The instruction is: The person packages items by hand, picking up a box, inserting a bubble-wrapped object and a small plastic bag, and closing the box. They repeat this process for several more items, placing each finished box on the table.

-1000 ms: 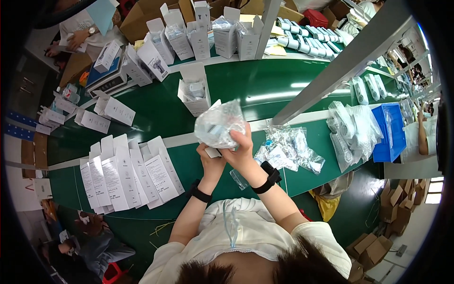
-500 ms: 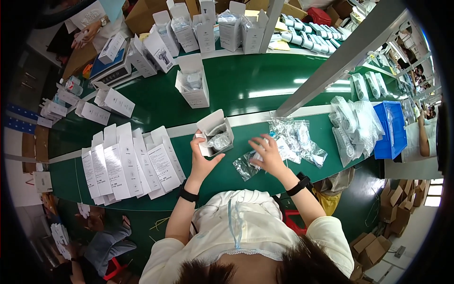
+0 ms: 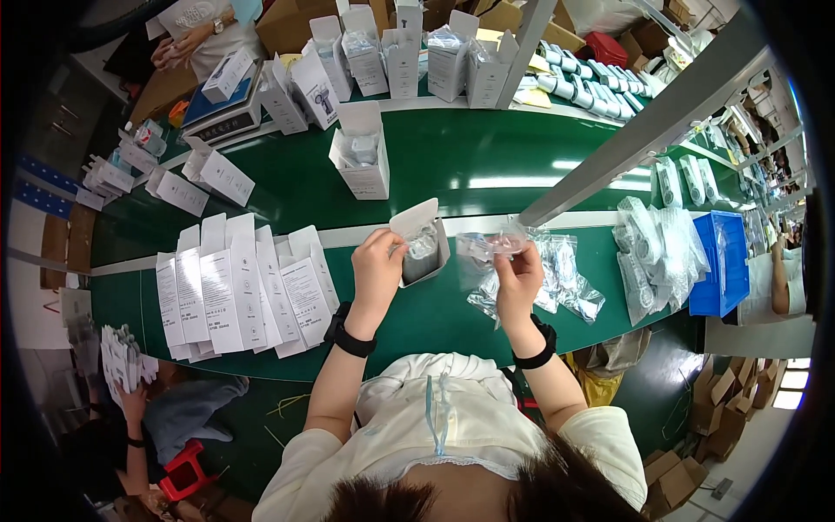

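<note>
An open white box (image 3: 417, 217) stands tilted on the green bench in front of me, its lid flap up. Inside it sits something in clear wrapping (image 3: 424, 244). At the box's left edge, my left hand (image 3: 376, 271) has thumb and fingertips pinched together on the side flap. To the right of the box, my right hand (image 3: 520, 280) grips a small clear plastic bag (image 3: 475, 246) between thumb and fingers, lifted above the bench. What the bag contains is too blurred to make out. Beneath and beside that hand lies a pile of small clear bags (image 3: 561, 271).
Flat white cartons (image 3: 228, 291) lie stacked on the left. Beyond the rail stands another open white box (image 3: 361, 174), with several more along the back ledge. Bubble-wrapped items (image 3: 657, 252) and a blue bin (image 3: 720, 270) are at the right. A grey post (image 3: 609, 130) slants across.
My right hand has picked a clear bag off the pile and raised it. My left hand has shifted from holding the box's side, fingers spread, to pinching its left flap.
</note>
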Demonstrator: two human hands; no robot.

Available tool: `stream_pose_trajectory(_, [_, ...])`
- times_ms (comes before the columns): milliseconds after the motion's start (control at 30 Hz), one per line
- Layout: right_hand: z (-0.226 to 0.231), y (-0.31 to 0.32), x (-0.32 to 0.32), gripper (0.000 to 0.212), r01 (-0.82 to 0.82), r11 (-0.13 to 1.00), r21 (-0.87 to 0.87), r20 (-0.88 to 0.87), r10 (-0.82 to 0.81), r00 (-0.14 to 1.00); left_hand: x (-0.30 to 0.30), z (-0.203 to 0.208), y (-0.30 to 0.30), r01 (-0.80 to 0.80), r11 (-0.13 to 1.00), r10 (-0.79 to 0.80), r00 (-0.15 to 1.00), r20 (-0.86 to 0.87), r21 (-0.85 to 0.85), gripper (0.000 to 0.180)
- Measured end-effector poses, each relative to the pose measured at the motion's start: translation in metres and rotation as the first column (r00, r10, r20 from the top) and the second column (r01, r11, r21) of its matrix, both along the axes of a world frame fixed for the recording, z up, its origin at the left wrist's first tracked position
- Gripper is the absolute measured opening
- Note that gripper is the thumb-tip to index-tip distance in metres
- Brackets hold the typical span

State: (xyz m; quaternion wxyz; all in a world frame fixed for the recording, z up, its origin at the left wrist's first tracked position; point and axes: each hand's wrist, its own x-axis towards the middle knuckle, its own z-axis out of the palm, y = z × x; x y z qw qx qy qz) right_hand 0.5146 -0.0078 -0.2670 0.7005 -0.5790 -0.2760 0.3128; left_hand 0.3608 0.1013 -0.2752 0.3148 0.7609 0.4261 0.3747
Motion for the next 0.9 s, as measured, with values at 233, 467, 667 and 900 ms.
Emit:
stream_pose_trajectory(233, [-0.006, 0.036, -0.037, 0.016, -0.154, 0.987, 0.041, 0.772, 0.067, 0.632, 0.004, -0.001, 0.005, -0.047, 0.999, 0.047, 0.999, -0.028, -0.007, 0.012])
stream_pose_trajectory(467, [0.014, 0.037, -0.02, 0.016, -0.189, 0.957, -0.219, 0.784, 0.288, 0.551, -0.001, -0.003, 0.004, -0.065, 0.997, 0.064, 0.997, -0.032, -0.034, 0.011])
stream_pose_trajectory(667, [0.008, 0.048, -0.021, 0.011, -0.159, 0.974, -0.162, 0.647, 0.227, 0.728, 0.002, -0.004, 0.005, -0.057, 0.998, 0.057, 0.998, 0.005, -0.027, 0.011])
stream_pose_trajectory(900, [0.003, 0.043, -0.026, 0.013, -0.187, 0.938, -0.293, 0.746, 0.346, 0.569, 0.001, -0.001, 0.001, -0.03, 0.999, 0.029, 0.999, -0.015, -0.024, 0.011])
